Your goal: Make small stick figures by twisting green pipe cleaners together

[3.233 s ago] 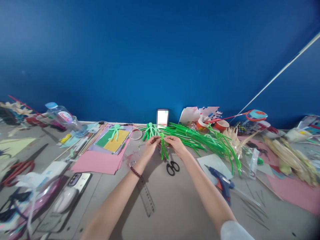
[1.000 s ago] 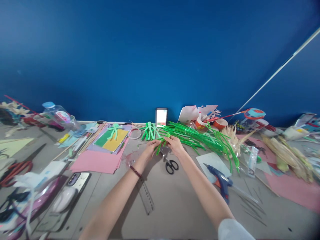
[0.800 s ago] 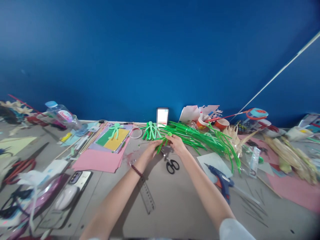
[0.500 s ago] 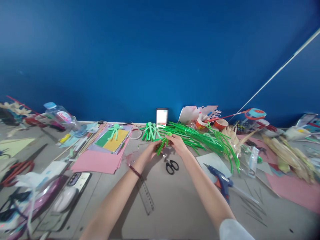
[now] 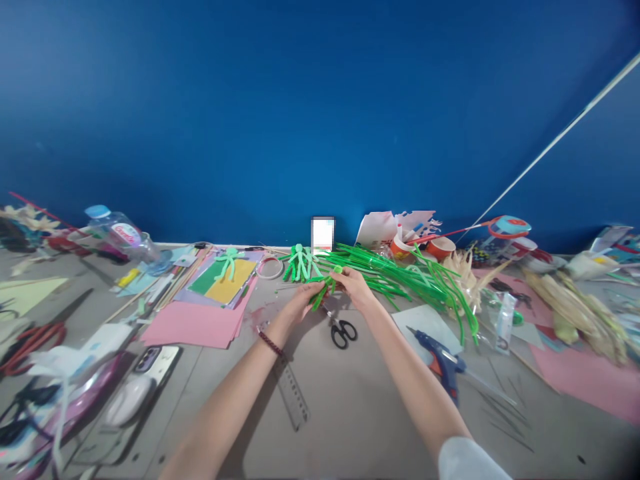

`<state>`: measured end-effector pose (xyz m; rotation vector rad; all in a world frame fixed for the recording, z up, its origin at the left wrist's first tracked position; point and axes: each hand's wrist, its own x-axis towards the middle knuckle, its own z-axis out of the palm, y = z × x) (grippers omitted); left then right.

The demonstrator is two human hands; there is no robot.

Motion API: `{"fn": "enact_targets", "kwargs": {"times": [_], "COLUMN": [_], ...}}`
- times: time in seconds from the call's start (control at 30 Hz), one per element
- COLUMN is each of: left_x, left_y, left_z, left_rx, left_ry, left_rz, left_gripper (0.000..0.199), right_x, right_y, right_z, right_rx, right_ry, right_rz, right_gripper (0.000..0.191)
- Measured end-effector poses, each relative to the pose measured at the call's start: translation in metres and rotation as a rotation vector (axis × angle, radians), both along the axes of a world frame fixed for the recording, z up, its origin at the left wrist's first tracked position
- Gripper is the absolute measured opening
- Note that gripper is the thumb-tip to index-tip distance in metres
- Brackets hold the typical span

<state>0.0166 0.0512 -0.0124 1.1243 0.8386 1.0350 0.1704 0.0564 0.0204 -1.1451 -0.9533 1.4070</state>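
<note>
A small figure of green pipe cleaners is held between both hands near the middle of the table. My left hand, closed, grips its left side, and my right hand pinches it near its round top. Black-handled scissors lie just below the hands, their blades partly hidden. Behind my left hand are light and dark green pipe-cleaner figures. Long green pipe cleaners spread out behind and right of my right hand.
A clear ruler lies beside my left forearm. Pink paper and coloured sheets lie left, near a phone. On the right are a blue glue gun, paper cups and dried husks. A blue wall stands behind.
The fingers of my left hand have shifted slightly over the green figure, lying flatter across it. My right hand keeps nearly the same place. The view has moved very little.
</note>
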Motion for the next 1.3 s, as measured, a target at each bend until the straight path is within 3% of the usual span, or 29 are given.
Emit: {"fn": "enact_targets", "kwargs": {"times": [0.1, 0.47, 0.63, 1.03, 1.3], "left_x": [-0.001, 0.004, 0.004, 0.004, 0.002], "left_y": [0.000, -0.005, -0.004, -0.001, -0.002], "left_z": [0.002, 0.007, 0.009, 0.007, 0.013], "left_rx": [-0.082, -0.029, -0.087, -0.234, -0.249], "left_ry": [-0.016, -0.089, -0.128, -0.182, -0.219], "left_rz": [-0.101, 0.004, 0.016, -0.001, -0.104], "left_gripper": [0.027, 0.031, 0.027, 0.019, 0.016], "right_x": [0.000, -0.007, -0.009, -0.007, -0.004], "right_y": [-0.001, -0.004, -0.001, -0.005, -0.002], "right_z": [0.001, 0.002, -0.005, 0.005, 0.000], "right_rx": [0.039, -0.052, -0.032, -0.067, -0.042], "right_ry": [-0.035, 0.079, 0.070, 0.188, 0.087], "right_rz": [-0.004, -0.017, -0.025, -0.010, -0.035], "right_gripper": [0.034, 0.038, 0.034, 0.040, 0.039]}}
